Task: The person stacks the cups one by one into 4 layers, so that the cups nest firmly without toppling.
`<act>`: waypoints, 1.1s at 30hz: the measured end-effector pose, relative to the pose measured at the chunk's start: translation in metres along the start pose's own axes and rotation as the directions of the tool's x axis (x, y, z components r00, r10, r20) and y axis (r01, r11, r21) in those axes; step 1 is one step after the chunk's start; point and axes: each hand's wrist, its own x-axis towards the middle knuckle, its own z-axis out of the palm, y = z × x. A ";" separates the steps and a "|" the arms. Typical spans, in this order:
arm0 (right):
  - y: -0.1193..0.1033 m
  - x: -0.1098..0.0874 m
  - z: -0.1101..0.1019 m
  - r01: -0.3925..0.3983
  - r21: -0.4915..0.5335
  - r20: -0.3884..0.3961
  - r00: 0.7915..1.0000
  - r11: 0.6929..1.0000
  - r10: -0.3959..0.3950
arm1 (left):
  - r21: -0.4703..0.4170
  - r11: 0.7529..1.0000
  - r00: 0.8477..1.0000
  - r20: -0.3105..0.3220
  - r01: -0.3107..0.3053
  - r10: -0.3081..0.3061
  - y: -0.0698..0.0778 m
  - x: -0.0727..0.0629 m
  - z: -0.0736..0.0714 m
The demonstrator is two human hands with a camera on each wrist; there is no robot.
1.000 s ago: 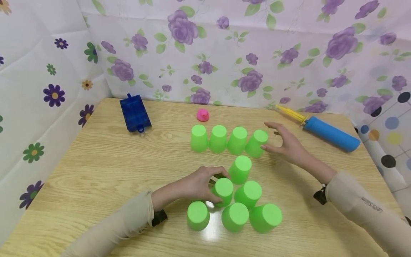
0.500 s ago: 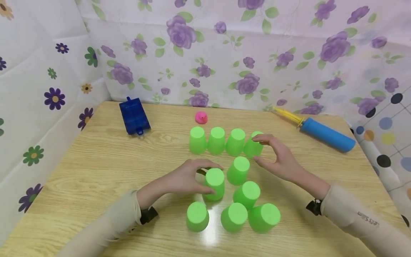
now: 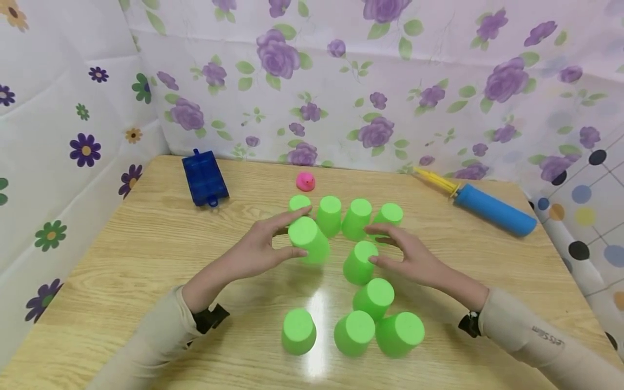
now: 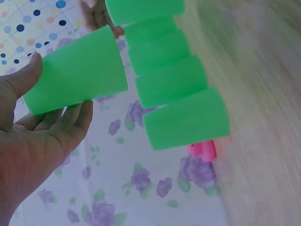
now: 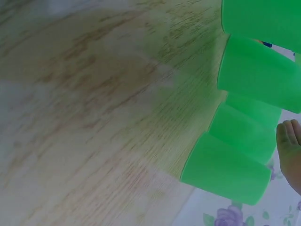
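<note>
My left hand [image 3: 253, 246] grips a green plastic cup [image 3: 309, 241] between thumb and fingers. The cup is upside down, tilted and lifted off the table, in front of a row's leftmost cup [image 3: 299, 203], which it partly hides. In the left wrist view, thumb and fingers lie on opposite sides of the held cup [image 4: 77, 70]. My right hand [image 3: 414, 257] hovers with parted, bent fingers beside a single upside-down cup [image 3: 359, 264]; whether the thumb touches it I cannot tell. The right wrist view catches only part of the right hand [image 5: 290, 153], near several green cups.
Several green cups stand nearer the front, among them a lone cup [image 3: 299, 331] at left and a cup [image 3: 401, 334] at right. Behind the row sits a pink toy duck [image 3: 305, 182]. A blue case [image 3: 205, 179] lies back left, a blue-and-yellow hand pump [image 3: 494, 210] back right.
My left hand has taken a cup from the front group, carried it left and away from me, and tilted it. My right hand has moved from the row's right end toward the single cup.
</note>
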 end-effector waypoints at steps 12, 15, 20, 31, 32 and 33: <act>0.000 -0.002 0.011 -0.039 -0.053 0.092 0.995 0.998 0.044 | 0.014 0.995 0.976 -0.195 0.102 -0.097 0.014 0.019 -0.018; 0.001 -0.001 0.012 -0.048 -0.046 0.097 0.994 0.998 0.053 | -0.014 0.993 0.965 -0.231 0.121 -0.121 0.018 0.026 -0.019; 0.002 -0.001 0.012 -0.084 -0.019 0.111 0.990 0.996 0.086 | -0.018 0.994 0.955 -0.275 0.108 -0.109 0.020 0.043 -0.021; -0.007 0.005 0.006 -0.096 -0.030 0.141 0.985 0.995 0.099 | -0.123 0.982 0.949 -0.264 0.146 -0.174 -0.004 0.078 -0.023; -0.008 0.005 0.006 -0.095 -0.031 0.143 0.985 0.995 0.099 | -0.142 0.977 0.948 -0.256 0.157 -0.190 -0.007 0.080 -0.023; -0.008 0.006 0.005 -0.096 -0.026 0.143 0.985 0.995 0.099 | -0.163 0.972 0.947 -0.249 0.168 -0.205 -0.011 0.082 -0.023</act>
